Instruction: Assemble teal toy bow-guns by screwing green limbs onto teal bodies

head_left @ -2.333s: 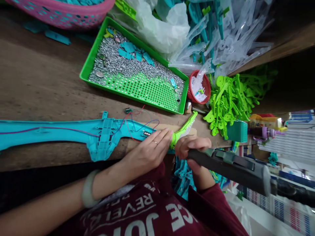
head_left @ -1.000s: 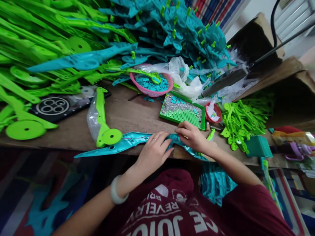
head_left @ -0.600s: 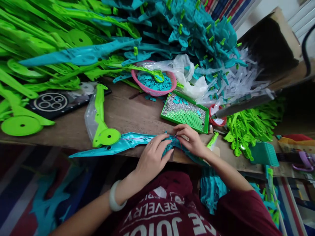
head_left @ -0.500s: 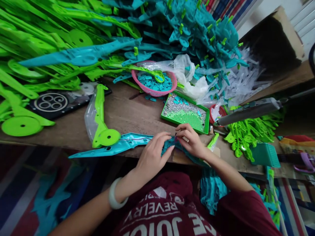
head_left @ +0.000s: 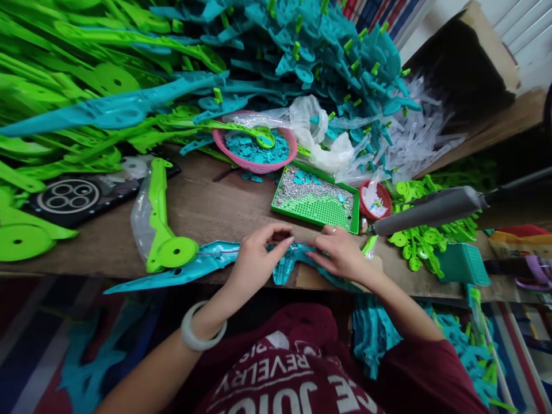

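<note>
A long teal plastic shell (head_left: pixel 215 256), hollow side up, lies along the table's front edge, with a thin reddish-purple string running inside it. Over its middle, my left hand (head_left: pixel 259 253) pinches thumb and fingertips together; what sits between them is too small to make out. My right hand (head_left: pixel 338 253) has its fingers closed on the shell's right part, beside the short downward handle (head_left: pixel 283 271). A lime green plastic arm with a round disc (head_left: pixel 176 252) rests on the shell's left part, with a clear plastic piece (head_left: pixel 140 221) attached.
Behind my hands stands a green perforated tray (head_left: pixel 321 215) of small metal bits. A pink basket (head_left: pixel 254 167) holds teal chips and a green spoon-shaped part. A grey screwdriver-like tool (head_left: pixel 431 210) hangs at right, near a red basket (head_left: pixel 376 199). Large green and teal piles fill the back.
My hands have moved apart, baring the shell's middle and handle. The left fingers have drawn into a tighter pinch; the right hand has shifted right. The view has shifted slightly.
</note>
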The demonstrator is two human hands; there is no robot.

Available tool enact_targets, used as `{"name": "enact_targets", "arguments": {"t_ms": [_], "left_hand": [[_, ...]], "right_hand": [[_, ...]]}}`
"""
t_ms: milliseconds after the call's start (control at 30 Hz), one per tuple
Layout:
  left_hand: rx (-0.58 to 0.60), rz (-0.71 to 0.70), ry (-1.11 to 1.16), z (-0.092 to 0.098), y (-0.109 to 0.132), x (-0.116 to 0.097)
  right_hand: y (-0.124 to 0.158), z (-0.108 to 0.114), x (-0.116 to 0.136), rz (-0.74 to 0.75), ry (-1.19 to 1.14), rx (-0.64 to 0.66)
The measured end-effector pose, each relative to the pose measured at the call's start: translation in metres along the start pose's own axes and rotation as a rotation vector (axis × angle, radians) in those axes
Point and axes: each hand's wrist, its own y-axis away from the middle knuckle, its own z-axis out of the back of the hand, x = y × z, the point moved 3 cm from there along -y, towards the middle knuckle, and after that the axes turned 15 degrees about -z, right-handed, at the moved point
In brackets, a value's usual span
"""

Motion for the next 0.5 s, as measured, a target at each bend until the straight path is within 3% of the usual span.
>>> {"name": "enact_targets", "arguments": {"t_ms": [200,300,333,400,500], "left_hand": [[-0.019,0.125,0.029,0.004,-0.001,-0.005],[0.039,0.116,0.051,-0.002,-0.005,-0.009],[0.064,0.127,0.075,-0.005,-0.005,-0.010],[0.122,0.198,0.161,-0.012,-0.005,-0.008],[0.179,0.306,0.243,-0.019,-0.002,-0.002]], "right_hand": [[0.032,0.002,0.019,0.276,0.288,-0.093],[0.047,0.004,0.027,0.488,0.194,-0.187],[0.048,0.007,0.026,0.493,0.123,-0.240],[0.043,0.013,0.018,0.360,0.003,-0.317],[0.024,0.010,0.004,0.188,-0.031,-0.221]]}}
